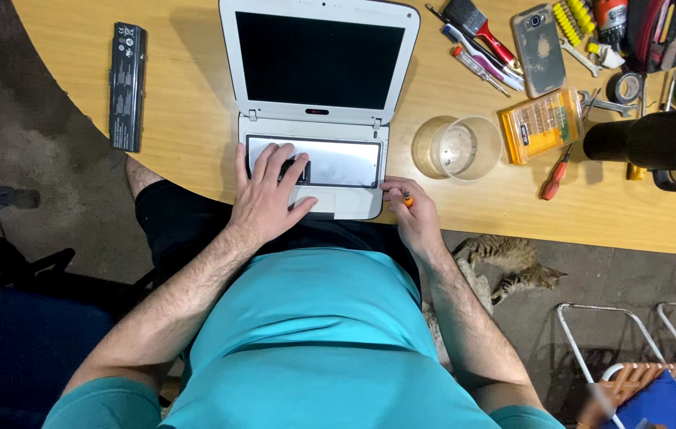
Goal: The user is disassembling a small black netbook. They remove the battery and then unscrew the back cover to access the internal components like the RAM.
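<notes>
Head view: left hand (268, 195) flat, fingers spread on white laptop (314, 127) (keyboard removed); right hand (413, 214) clamps small orange screwdriver (406, 199) at bench (187, 103) edge.

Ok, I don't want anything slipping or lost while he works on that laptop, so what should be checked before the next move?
1. Laptop flat on the table, lid open: ok.
2. Left hand pressing on the keyboard bay to steady it: ok.
3. Right hand gripping the small orange-tipped screwdriver at the laptop's front right corner: ok.
4. Tip seated in a screw: cannot tell, fingers hide it.
5. Clear cup within reach beside the laptop: ok; holding loose screws: cannot tell.
6. Battery out, lying apart on the table: ok.
</notes>
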